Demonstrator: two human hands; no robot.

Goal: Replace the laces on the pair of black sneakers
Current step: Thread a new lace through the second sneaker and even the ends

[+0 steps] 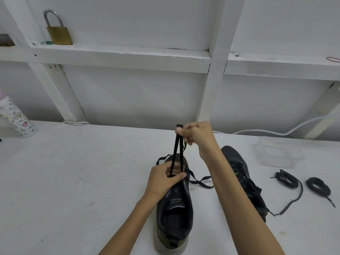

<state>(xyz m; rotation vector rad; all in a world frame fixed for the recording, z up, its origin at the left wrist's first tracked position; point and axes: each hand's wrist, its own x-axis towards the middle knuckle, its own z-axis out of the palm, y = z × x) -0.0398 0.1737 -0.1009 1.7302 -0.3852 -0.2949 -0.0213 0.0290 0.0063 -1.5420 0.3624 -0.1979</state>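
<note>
A black sneaker [174, 214] stands on the white table, heel toward me. My left hand [163, 178] grips its front part over the eyelets, thumb across the tongue. My right hand [195, 137] pinches a loop of flat black lace [177, 153] and holds it taut above the shoe; the lace's loose ends trail right of the toe. The second black sneaker [244, 179] lies to the right, partly behind my right forearm. Two coiled black laces [287, 178] [318, 185] rest on the table further right.
A clear plastic container [277, 153] sits at the back right, with a white cable [287, 132] running behind it. A patterned bottle [16, 118] stands at the far left. A brass padlock [58, 32] sits on the wall ledge.
</note>
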